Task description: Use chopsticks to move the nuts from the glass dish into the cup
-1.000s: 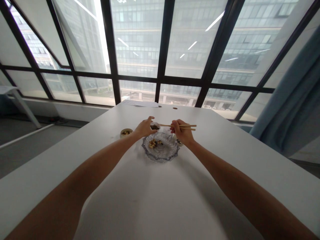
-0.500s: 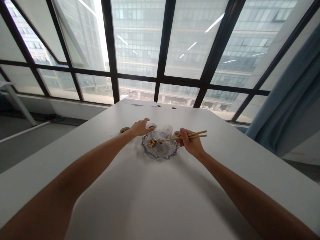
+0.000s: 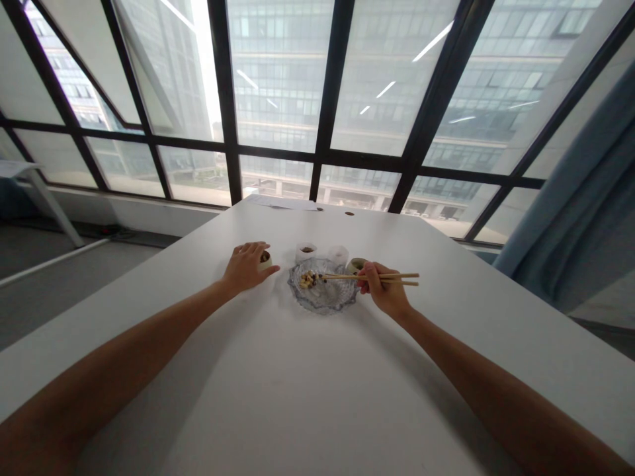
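My right hand [image 3: 385, 289] holds a pair of wooden chopsticks [image 3: 397, 276]. Their tips are over the left part of a clear, scalloped glass bowl [image 3: 325, 305], near pale yellowish and dark small pieces [image 3: 308, 279] lying in it. My left hand [image 3: 247, 266] curls round a small cup [image 3: 266, 260] left of the bowl, fingers behind it and thumb across the front. Dark contents show in that cup; the hand hides its left side.
Behind the bowl stand a white cup [image 3: 306, 253] with dark bits and another whitish cup [image 3: 338, 255]. A greenish cup [image 3: 356, 265] is beside my right hand. Paper [image 3: 282, 201] lies at the white table's far end, before the windows. A blue curtain [image 3: 570, 198] hangs at right.
My left hand has moved left from above the white cup to the small cup at the left. The chopsticks remain in my right hand over the bowl. The view has shifted slightly.
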Motion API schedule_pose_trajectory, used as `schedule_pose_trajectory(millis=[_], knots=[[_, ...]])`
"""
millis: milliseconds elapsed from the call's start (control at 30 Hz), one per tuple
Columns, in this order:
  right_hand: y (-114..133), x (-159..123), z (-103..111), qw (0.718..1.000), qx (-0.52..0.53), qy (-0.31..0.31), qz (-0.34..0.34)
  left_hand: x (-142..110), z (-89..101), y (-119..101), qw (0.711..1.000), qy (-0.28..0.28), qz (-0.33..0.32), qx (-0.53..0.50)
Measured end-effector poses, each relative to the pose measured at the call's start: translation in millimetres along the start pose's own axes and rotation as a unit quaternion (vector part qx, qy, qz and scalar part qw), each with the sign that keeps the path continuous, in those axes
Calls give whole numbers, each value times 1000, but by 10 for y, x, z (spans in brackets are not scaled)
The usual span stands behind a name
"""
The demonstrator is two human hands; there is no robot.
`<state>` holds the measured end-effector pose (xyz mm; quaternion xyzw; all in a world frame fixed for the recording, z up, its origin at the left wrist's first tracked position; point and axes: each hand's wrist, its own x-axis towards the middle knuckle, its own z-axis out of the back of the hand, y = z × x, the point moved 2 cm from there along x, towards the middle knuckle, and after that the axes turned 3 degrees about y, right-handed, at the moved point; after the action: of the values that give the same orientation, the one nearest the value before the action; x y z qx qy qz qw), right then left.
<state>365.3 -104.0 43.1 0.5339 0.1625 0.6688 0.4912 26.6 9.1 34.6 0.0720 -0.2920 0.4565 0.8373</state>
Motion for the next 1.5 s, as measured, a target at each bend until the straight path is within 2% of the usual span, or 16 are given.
schedule_pose_trajectory(millis=[133, 233, 467, 733, 1033, 1500], knots=[[-52, -100, 13, 1000, -15, 7, 12, -81, -88, 108, 993, -33, 91, -67], [-72, -158, 12, 1000, -17, 8, 14, -112, -169, 160, 978, -34, 154, -134], [-114, -230, -23, 999, -24, -3, 28, -128, -184, 176, 965, 10, 214, -151], [-106, -264, -33, 999, -50, -1, 20, -128, -152, 134, 968, 16, 207, -144], [116, -274, -33, 992, -101, -29, 68, -131, -154, 126, 970, 8, 196, -146], [73, -264, -61, 994, -88, -36, 48, -150, -112, 55, 984, -14, 135, -119]])
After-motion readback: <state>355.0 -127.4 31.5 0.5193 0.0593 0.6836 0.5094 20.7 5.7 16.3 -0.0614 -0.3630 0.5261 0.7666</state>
